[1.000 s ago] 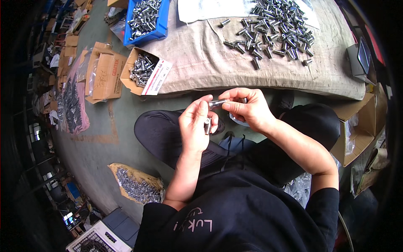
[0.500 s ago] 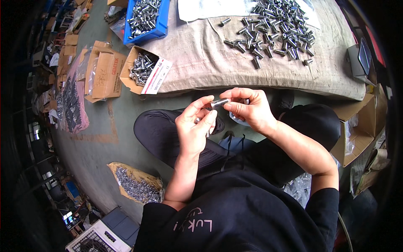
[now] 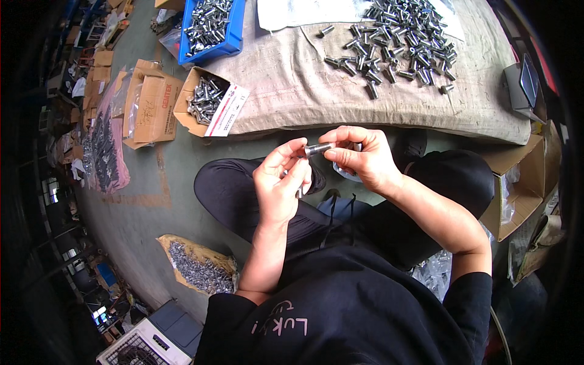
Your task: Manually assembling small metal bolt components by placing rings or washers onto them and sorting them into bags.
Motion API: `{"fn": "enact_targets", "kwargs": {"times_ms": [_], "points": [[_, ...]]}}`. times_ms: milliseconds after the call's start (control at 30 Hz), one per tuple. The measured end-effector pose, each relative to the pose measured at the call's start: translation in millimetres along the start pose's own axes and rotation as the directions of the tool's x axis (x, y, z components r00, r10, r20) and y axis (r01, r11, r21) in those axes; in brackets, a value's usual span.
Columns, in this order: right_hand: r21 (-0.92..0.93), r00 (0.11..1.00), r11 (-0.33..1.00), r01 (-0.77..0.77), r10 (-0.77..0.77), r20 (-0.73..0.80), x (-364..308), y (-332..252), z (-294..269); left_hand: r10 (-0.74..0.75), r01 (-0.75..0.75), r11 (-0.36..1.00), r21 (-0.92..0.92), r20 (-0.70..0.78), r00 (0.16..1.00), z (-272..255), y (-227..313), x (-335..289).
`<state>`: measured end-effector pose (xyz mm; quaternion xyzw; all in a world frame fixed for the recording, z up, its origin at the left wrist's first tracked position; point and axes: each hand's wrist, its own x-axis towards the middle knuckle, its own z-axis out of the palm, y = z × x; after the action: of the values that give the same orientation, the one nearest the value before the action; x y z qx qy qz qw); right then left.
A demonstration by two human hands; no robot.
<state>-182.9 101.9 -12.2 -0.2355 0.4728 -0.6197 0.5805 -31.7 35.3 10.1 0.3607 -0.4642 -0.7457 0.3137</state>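
A short shiny metal bolt (image 3: pixel 318 148) lies level between my two hands, above my lap. My left hand (image 3: pixel 278 185) pinches its wider left end with thumb and forefinger; more metal glints in that palm, mostly covered by the fingers. At the bolt's other end, my right hand (image 3: pixel 367 159) grips the tip between thumb and fingers. Another bit of metal shows behind the right fingers, too hidden to name. Beyond my hands, a heap of similar bolts (image 3: pixel 413 45) is spread over the cloth-covered table (image 3: pixel 286 91).
A blue bin (image 3: pixel 234 45) and a small open carton (image 3: pixel 188 118), both with bolts, stand at the table's left. Brown cardboard boxes (image 3: pixel 155 109) sit farther left. Small metal parts fill a tray (image 3: pixel 164 243) on the floor. An open box (image 3: pixel 520 201) is at right.
My left fingers have shifted slightly on the bolt's wider end, the thumb drawing back a little. My right hand stays nearly still.
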Motion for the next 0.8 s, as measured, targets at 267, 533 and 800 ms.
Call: {"fn": "enact_targets", "kwargs": {"times_ms": [267, 533, 800], "points": [[-0.087, 0.997, 0.994, 0.069, -0.065, 0.039, -1.0, -7.4, 0.3, -0.02, 0.022, 0.999, -0.038, 0.034, 0.999, 0.1, 2.6, 2.8], [0.054, 0.979, 0.988, -0.144, 0.151, -0.139, 9.3, 5.7, -9.7, -0.373, 0.359, 0.848, -0.391, 0.043, 0.927, -20.8, -11.9, 65.1], [0.127, 0.96, 0.965, -0.23, 0.247, -0.135, 22.5, 4.1, -12.6, -0.125, -0.023, 0.816, -0.578, -0.215, 0.969, -40.7, 109.8, 241.0]]}}
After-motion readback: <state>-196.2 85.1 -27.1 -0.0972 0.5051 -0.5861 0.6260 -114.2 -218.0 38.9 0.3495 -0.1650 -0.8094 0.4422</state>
